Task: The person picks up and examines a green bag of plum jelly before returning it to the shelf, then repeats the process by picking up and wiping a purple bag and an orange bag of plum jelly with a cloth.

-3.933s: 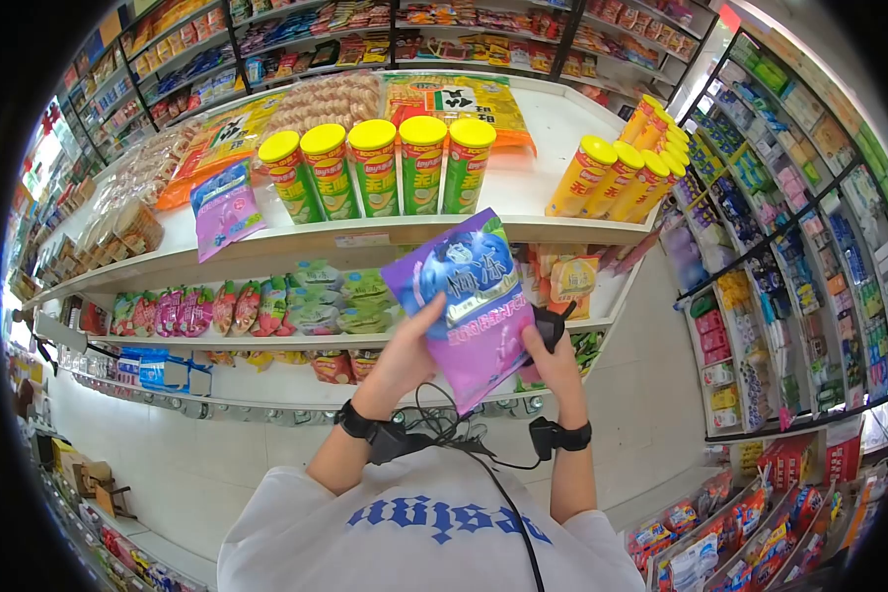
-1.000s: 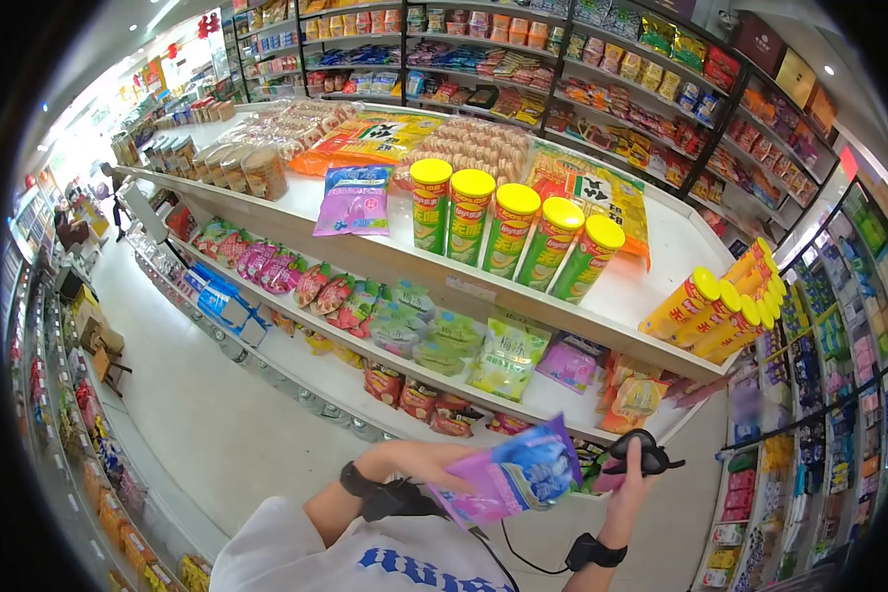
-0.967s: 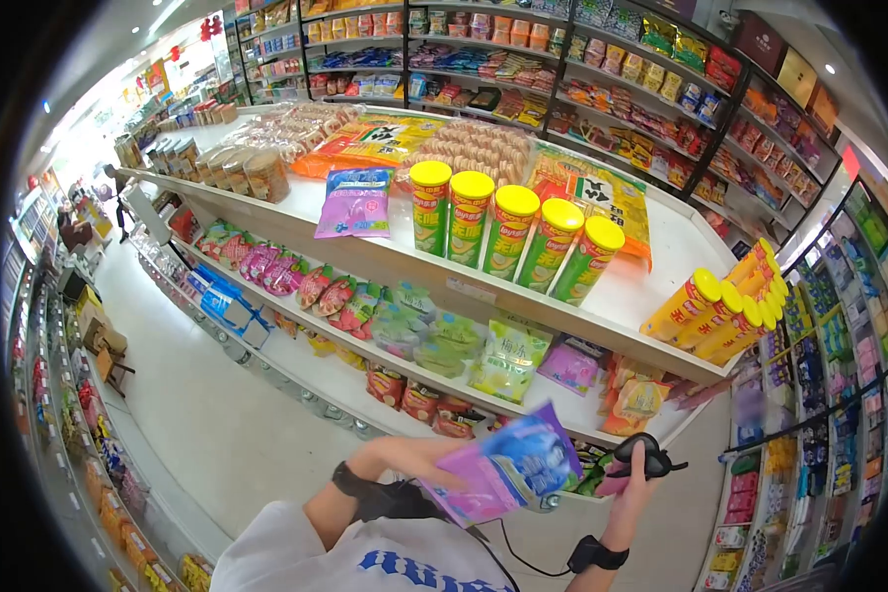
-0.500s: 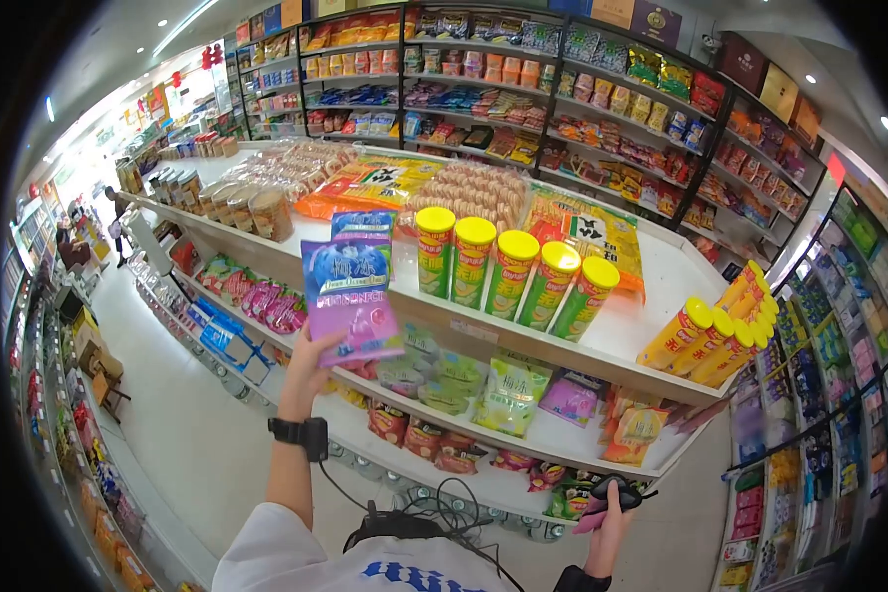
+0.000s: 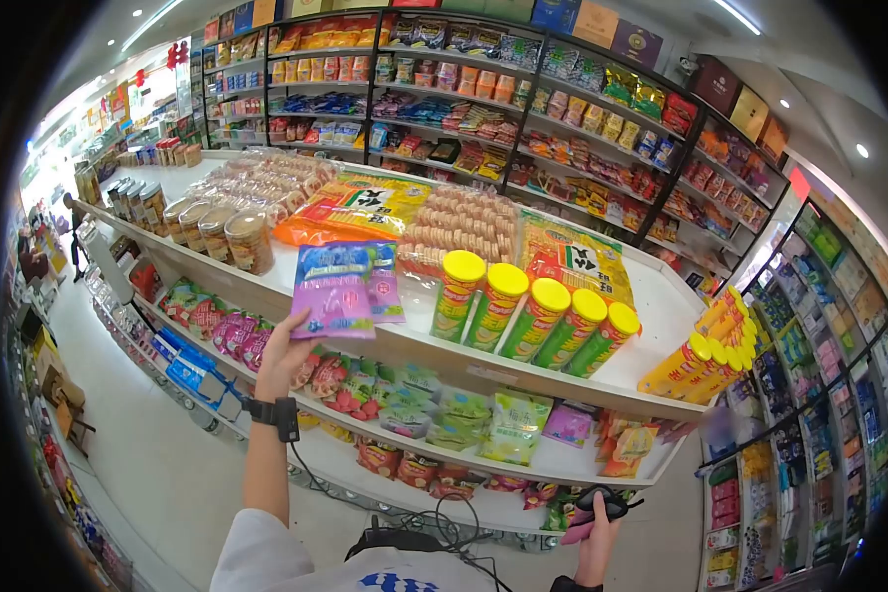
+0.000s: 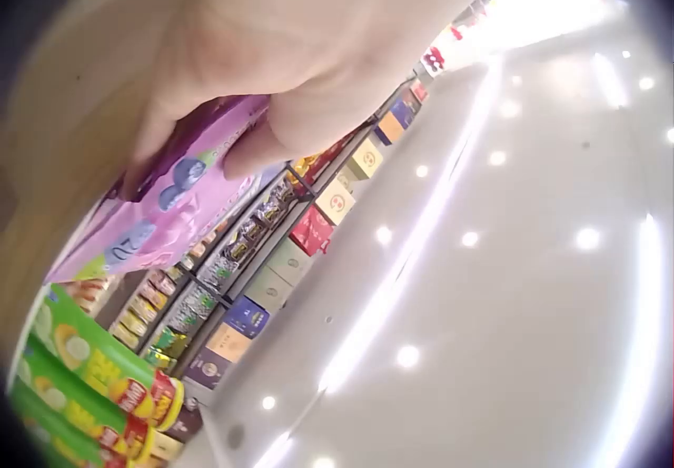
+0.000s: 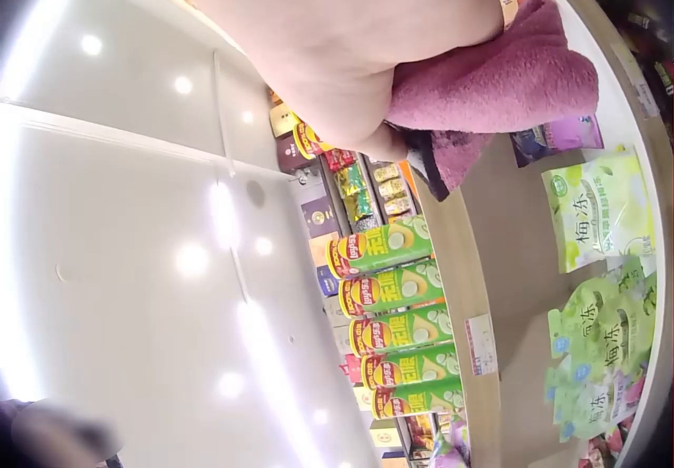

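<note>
My left hand point(image 5: 284, 353) pinches the lower edge of a purple and blue snack bag point(image 5: 332, 296) at the front edge of the display's white top shelf. The bag stands upright, overlapping a similar purple bag point(image 5: 387, 294) on its right. In the left wrist view, thumb and fingers grip the bag point(image 6: 174, 189) from both sides. Lower right, my right hand point(image 5: 596, 545) holds a pink cloth point(image 5: 576, 523) together with a black object point(image 5: 602, 501) whose kind is unclear. The right wrist view shows the fuzzy cloth point(image 7: 495, 78) bunched under the fingers.
Green chip canisters point(image 5: 535, 318) with yellow lids stand right of the bags, yellow canisters point(image 5: 696, 365) at the corner. Jars point(image 5: 249, 242) stand to the left; large cracker packs point(image 5: 355, 207) lie behind. A lower shelf holds several snack bags point(image 5: 515, 426). A cable point(image 5: 454, 528) hangs before the torso.
Both hands were at the snack bag in front of the torso; the left hand alone has carried it up and left to the top shelf beside the similar bag. The right hand keeps the cloth.
</note>
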Tool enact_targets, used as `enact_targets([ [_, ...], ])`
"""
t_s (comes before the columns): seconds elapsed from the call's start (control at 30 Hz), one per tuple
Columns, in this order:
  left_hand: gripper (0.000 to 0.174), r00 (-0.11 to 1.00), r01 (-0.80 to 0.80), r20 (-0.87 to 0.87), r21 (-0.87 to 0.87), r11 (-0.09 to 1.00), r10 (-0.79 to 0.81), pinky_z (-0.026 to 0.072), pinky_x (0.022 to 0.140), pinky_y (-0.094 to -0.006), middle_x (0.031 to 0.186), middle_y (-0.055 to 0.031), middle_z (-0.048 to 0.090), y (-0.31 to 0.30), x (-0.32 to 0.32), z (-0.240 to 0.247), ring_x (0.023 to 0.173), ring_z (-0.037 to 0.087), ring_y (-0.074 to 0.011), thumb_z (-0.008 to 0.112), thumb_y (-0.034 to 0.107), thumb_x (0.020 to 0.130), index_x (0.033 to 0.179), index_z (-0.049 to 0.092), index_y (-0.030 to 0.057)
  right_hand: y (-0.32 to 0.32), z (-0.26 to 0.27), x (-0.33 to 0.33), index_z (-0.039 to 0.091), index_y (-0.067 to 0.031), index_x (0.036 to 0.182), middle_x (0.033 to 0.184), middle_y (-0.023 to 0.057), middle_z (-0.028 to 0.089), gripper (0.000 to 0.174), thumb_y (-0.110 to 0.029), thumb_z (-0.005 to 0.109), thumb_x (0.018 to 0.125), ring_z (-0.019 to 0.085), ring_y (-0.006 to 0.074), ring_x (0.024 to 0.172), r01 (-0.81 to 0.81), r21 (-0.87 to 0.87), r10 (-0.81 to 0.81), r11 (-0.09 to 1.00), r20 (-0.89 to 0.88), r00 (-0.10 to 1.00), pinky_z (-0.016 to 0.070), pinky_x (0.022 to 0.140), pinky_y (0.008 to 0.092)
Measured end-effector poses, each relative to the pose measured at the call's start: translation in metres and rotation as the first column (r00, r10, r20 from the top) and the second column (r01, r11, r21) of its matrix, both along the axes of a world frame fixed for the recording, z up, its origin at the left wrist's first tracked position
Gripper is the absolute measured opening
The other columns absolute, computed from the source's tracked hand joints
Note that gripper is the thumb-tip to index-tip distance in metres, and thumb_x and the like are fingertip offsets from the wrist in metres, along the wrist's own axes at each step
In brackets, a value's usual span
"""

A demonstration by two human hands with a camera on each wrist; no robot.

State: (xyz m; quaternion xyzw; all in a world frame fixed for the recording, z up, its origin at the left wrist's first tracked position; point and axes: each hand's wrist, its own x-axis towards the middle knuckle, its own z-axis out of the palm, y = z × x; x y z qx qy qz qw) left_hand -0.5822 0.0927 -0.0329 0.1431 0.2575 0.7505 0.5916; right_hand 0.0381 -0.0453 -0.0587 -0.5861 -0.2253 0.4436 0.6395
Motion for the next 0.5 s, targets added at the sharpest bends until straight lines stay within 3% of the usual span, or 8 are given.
enact_targets([
  [0.13, 0.042, 0.992, -0.089, -0.090, -0.034, 0.995, 0.085, 0.0528, 0.094, -0.0456, 0.123, -0.0192, 0.061, 0.036, -0.027, 0.019, 0.114, 0.060, -0.0303, 0.066, 0.009, 0.092, 0.129, 0.052, -0.0056, 0.004, -0.037, -0.006, 0.058, -0.0057, 0.112, 0.085, 0.0051, 0.065, 0.025, -0.018, 0.070, 0.094, 0.065, 0.0174, 0.069, 0.005, 0.035, -0.005, 0.999, 0.018, 1.000, 0.0533, 0.059, 0.0311],
  [0.23, 0.042, 0.886, -0.072, -0.462, -0.037, 0.997, 0.047, 0.0537, 0.090, -0.0411, 0.122, -0.0175, 0.062, 0.063, -0.057, 0.018, 0.113, 0.060, -0.0273, 0.068, 0.010, 0.091, 0.127, 0.054, -0.0075, 0.007, -0.032, -0.024, 0.058, -0.0050, 0.113, 0.090, 0.0055, 0.065, 0.026, -0.017, 0.070, 0.094, 0.066, 0.0176, 0.073, 0.039, 0.037, -0.039, 0.999, 0.004, 0.999, 0.0545, 0.062, 0.0315],
  [0.27, 0.044, 0.733, -0.172, -0.675, -0.056, 0.984, 0.090, 0.0532, 0.090, -0.0414, 0.121, -0.0183, 0.063, 0.069, -0.064, 0.018, 0.112, 0.061, -0.0285, 0.069, 0.012, 0.090, 0.126, 0.054, -0.0076, 0.006, -0.031, -0.029, 0.058, -0.0047, 0.114, 0.092, 0.0057, 0.066, 0.026, -0.016, 0.070, 0.094, 0.066, 0.0177, 0.074, 0.057, 0.030, -0.057, 0.998, -0.002, 0.998, 0.0549, 0.063, 0.0316],
  [0.33, 0.046, 0.285, -0.361, -0.954, -0.014, 0.932, 0.096, 0.0522, 0.090, -0.0422, 0.120, -0.0199, 0.063, 0.075, -0.071, 0.022, 0.110, 0.062, -0.0310, 0.071, 0.016, 0.089, 0.125, 0.055, -0.0080, 0.005, -0.030, -0.036, 0.058, -0.0041, 0.115, 0.096, 0.0062, 0.065, 0.027, -0.016, 0.070, 0.094, 0.066, 0.0174, 0.078, 0.049, 0.045, -0.048, 0.998, -0.018, 0.999, 0.0552, 0.065, 0.0318],
  [0.37, 0.050, -0.009, -0.448, -0.991, 0.125, 0.885, 0.135, 0.0512, 0.091, -0.0426, 0.121, -0.0213, 0.062, 0.074, -0.070, 0.019, 0.112, 0.061, -0.0333, 0.072, 0.018, 0.088, 0.127, 0.055, -0.0077, 0.002, -0.029, -0.039, 0.058, -0.0039, 0.115, 0.098, 0.0065, 0.065, 0.027, -0.016, 0.070, 0.094, 0.066, 0.0173, 0.079, 0.045, 0.049, -0.044, 0.998, -0.024, 0.999, 0.0554, 0.066, 0.0319],
  [0.43, 0.056, -0.573, -0.475, -0.811, 0.444, 0.760, 0.117, 0.0492, 0.094, -0.0436, 0.124, -0.0242, 0.061, 0.057, -0.048, 0.031, 0.114, 0.059, -0.0379, 0.075, 0.023, 0.086, 0.130, 0.054, -0.0071, -0.004, -0.018, -0.048, 0.058, -0.0036, 0.116, 0.101, 0.0069, 0.065, 0.028, -0.016, 0.070, 0.094, 0.066, 0.0172, 0.083, 0.026, 0.010, -0.026, 1.000, -0.037, 0.999, 0.0556, 0.067, 0.0321],
  [0.5, 0.066, -0.462, -0.363, -0.854, 0.430, 0.827, 0.241, 0.0427, 0.102, -0.0487, 0.130, -0.0269, 0.055, 0.050, -0.034, 0.031, 0.120, 0.053, -0.0431, 0.073, 0.034, 0.087, 0.137, 0.051, -0.0014, -0.003, -0.015, -0.055, 0.058, -0.0034, 0.116, 0.103, 0.0071, 0.064, 0.029, -0.016, 0.071, 0.094, 0.066, 0.0172, 0.084, 0.025, 0.008, -0.025, 1.000, -0.041, 0.999, 0.0555, 0.068, 0.0321],
])
